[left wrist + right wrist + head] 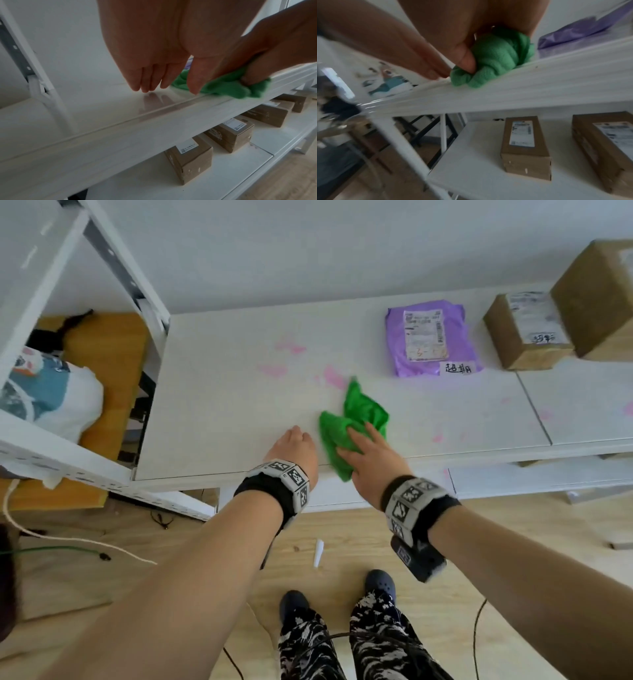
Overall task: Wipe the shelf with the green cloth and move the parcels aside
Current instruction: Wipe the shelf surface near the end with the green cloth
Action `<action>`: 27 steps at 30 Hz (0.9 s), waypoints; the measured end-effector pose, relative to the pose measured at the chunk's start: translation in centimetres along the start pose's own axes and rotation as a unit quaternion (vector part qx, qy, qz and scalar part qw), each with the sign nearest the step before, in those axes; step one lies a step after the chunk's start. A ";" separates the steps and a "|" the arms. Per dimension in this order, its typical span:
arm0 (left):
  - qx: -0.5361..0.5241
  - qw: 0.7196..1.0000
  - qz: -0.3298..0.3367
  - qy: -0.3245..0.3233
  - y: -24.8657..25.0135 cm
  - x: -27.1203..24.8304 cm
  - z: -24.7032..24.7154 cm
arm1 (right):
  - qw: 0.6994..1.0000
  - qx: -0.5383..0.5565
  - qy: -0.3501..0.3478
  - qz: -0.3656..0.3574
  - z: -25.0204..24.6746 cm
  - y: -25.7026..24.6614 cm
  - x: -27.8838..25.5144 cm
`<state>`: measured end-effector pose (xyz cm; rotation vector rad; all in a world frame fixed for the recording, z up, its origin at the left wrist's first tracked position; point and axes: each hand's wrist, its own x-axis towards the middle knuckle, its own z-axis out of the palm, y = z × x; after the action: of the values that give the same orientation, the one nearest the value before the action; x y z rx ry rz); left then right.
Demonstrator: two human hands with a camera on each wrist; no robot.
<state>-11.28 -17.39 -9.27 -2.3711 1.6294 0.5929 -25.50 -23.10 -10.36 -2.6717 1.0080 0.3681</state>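
Observation:
The green cloth (pixel 356 419) lies bunched near the front edge of the white shelf (pixel 222 405), just below pink stains (pixel 334 376). My right hand (pixel 364 448) grips the cloth, with thumb and fingers curled round it in the right wrist view (pixel 496 59). Just left of the cloth my left hand (pixel 296 445) holds nothing, and its straight fingers (pixel 150 78) point down at the shelf top. A purple parcel (pixel 430 338) lies behind and to the right of the cloth. Two brown cardboard parcels (pixel 525 333) (pixel 597 299) stand at the far right.
More pink smears (pixel 544 414) mark the right part of the shelf. Several brown boxes (pixel 525 146) sit on the lower shelf. A white upright post (pixel 126 268) rises at the left end. A bag (pixel 51 402) on a wooden table lies beyond it. Cables (pixel 68 542) trail on the floor.

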 end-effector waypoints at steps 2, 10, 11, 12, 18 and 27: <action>0.015 1.000 -0.014 -0.013 0.3 0.3 0.1 | 0.999 0.042 -0.001 -0.028 0.7 1.6 -1.2; 0.049 0.997 -0.046 -0.032 1.2 0.7 0.2 | 0.988 0.080 0.009 0.134 -2.2 8.0 0.5; 0.045 0.997 -0.050 -0.034 1.3 0.7 0.3 | 0.988 0.083 0.006 0.128 -2.1 7.1 0.9; 0.039 0.997 -0.052 -0.035 1.2 0.7 0.3 | 0.991 0.077 0.006 0.107 -2.0 5.9 1.1; 0.009 0.999 -0.038 -0.023 1.0 0.3 0.0 | 0.995 0.071 -0.003 -0.070 -0.3 2.3 -1.2; 0.027 0.999 0.004 -0.036 -0.8 -0.2 -1.5 | 0.995 0.041 -0.061 0.062 -4.3 4.2 4.4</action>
<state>-10.29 -17.51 -7.84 -2.2792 1.6058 0.6194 -24.52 -30.21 -8.42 -2.4894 1.1281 0.4976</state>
